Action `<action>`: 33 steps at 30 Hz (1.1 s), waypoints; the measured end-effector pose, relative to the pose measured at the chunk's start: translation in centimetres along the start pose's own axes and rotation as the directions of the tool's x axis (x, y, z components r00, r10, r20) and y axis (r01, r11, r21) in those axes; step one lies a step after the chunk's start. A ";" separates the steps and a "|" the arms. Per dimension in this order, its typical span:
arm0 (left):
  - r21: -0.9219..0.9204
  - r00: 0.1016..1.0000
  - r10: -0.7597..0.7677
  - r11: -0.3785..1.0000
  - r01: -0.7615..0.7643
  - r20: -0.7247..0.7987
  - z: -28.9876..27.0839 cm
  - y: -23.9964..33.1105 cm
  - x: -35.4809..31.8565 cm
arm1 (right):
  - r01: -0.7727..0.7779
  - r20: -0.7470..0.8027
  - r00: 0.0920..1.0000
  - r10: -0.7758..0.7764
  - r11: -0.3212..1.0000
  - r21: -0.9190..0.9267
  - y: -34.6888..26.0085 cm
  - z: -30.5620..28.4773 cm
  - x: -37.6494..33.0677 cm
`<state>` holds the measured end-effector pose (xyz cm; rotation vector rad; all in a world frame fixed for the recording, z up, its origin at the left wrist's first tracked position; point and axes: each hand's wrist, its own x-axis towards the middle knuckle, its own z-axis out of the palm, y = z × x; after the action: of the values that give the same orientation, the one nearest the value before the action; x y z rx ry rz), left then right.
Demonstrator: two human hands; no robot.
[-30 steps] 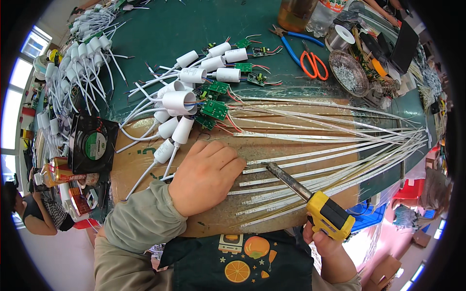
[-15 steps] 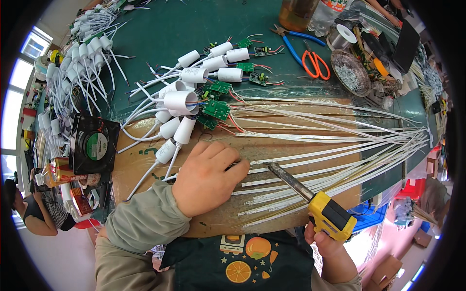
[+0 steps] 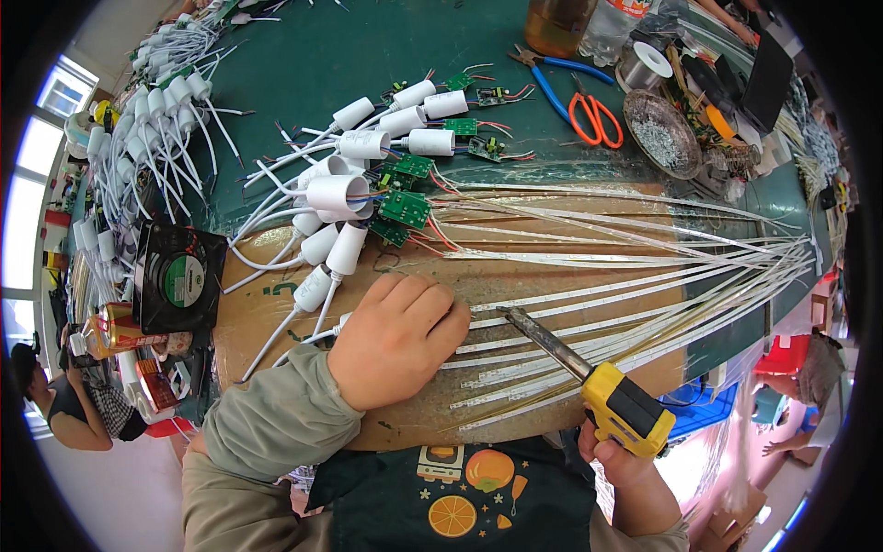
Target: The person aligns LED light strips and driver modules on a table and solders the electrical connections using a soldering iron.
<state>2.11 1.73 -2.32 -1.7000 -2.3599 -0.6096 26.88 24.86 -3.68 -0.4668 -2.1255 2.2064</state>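
Note:
My left hand (image 3: 398, 342) is closed over a brown cardboard sheet (image 3: 276, 345), knuckles up. Its fingertips are hidden, so what they pinch does not show; a white plastic end and cable (image 3: 340, 325) stick out on its left side. In my right hand (image 3: 614, 457) is a soldering iron (image 3: 629, 409) with a yellow and black handle. The iron's dark tip touches or hovers just above a thin white LED strip (image 3: 552, 296), right of my left fingers. Beyond my left hand lie white lamp sockets (image 3: 338, 195) wired to green circuit boards (image 3: 406, 209).
LED strips bunch together at the right (image 3: 782, 258). A black fan (image 3: 179, 278) stands at the left, near a heap of sockets (image 3: 152, 129). Blue-handled pliers (image 3: 561, 78), orange scissors (image 3: 596, 120), a solder spool (image 3: 646, 66) and a dish of small bits (image 3: 664, 135) lie farther back.
My left fingers have shifted slightly, and more of the white end beside them shows. The soldering iron stays nearly in place. Another person's arm has come into view at the far right.

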 end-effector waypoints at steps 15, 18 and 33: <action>-0.005 1.000 0.010 1.000 -0.010 0.004 0.0 -0.1 0.3 | -0.065 0.009 0.998 0.065 0.998 0.021 0.3 -0.4 -0.3; 0.010 1.000 0.018 1.000 -0.018 0.000 0.0 -0.1 0.3 | -0.101 0.033 0.994 0.100 0.994 0.032 0.3 -0.5 -0.4; 0.056 0.999 0.043 0.998 -0.042 -0.013 0.3 0.0 0.3 | -0.117 0.065 0.992 0.110 0.986 0.119 -0.8 0.8 0.7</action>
<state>2.04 2.09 -2.48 -1.7123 -2.3027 -0.5417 25.91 24.25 -3.03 -0.5351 -2.0227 2.4231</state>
